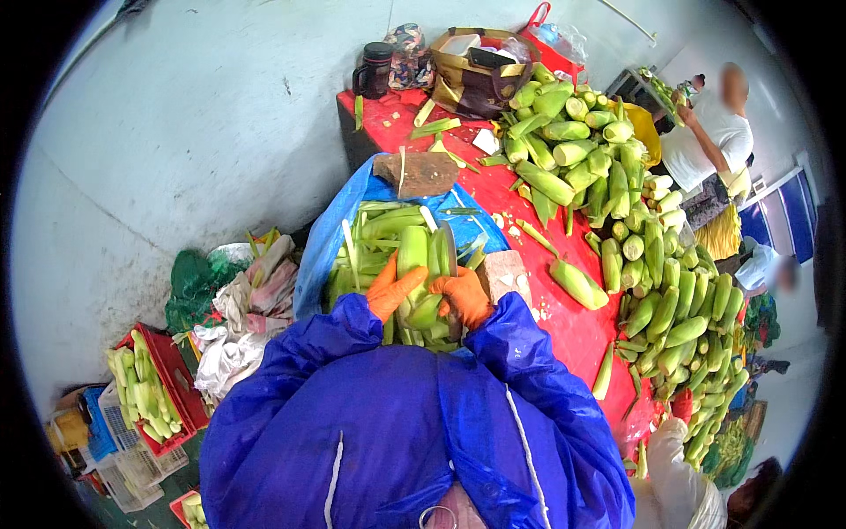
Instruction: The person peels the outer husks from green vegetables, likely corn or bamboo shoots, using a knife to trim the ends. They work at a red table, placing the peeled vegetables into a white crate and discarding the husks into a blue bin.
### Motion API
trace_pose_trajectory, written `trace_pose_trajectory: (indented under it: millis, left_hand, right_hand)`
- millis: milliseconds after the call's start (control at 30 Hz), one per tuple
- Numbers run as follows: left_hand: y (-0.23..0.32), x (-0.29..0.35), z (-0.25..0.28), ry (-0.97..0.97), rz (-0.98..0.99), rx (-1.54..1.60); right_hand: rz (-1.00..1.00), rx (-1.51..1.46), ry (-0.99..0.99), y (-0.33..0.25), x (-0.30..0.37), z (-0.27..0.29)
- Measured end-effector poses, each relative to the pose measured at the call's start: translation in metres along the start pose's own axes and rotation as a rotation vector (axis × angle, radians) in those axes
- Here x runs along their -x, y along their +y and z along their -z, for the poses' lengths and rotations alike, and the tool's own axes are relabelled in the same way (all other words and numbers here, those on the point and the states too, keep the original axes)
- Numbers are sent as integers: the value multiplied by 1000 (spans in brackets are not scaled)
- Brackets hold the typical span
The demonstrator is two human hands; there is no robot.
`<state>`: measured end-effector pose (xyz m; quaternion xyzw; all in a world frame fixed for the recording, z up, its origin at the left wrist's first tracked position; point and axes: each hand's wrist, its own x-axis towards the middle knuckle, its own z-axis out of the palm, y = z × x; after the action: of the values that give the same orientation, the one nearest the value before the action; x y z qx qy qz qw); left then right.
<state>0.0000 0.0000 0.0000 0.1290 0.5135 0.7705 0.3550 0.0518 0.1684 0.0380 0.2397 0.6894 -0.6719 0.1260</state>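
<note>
My left hand point(392, 289), in an orange glove, grips an ear of corn point(412, 251) in its green husk. The ear stands nearly upright over a heap of green husks point(381, 225) inside a blue plastic sheet point(330, 238). Close on its right is my right hand point(465, 298), also orange-gloved, with fingers curled inward near the ear's lower end. A narrow grey metal blade point(450, 242) runs beside the ear and passes by these fingers. What the right fingers close on is hidden.
Beyond the sheet lies a brown block point(423, 174); a brick point(507, 275) rests at its right. The red table point(564, 339) carries a large pile of unhusked corn point(670, 309). Bags and a dark mug point(374, 69) stand behind. Crates point(172, 379) sit lower left. Other people are at right.
</note>
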Motion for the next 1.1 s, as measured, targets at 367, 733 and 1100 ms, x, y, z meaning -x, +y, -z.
trace_pose_trajectory:
  millis: [367,733,1100]
  left_hand:
    - [-21,-9,11,-192,-23,583]
    - [-36,-23,39,-57,36,746]
    - [-23,-21,21,203,-267,-392]
  right_hand:
    - [-58,-414,-227,-15,11,21]
    - [158,-377,-42,-46,27,49]
    - [54,399,-11,-24,-13,-13]
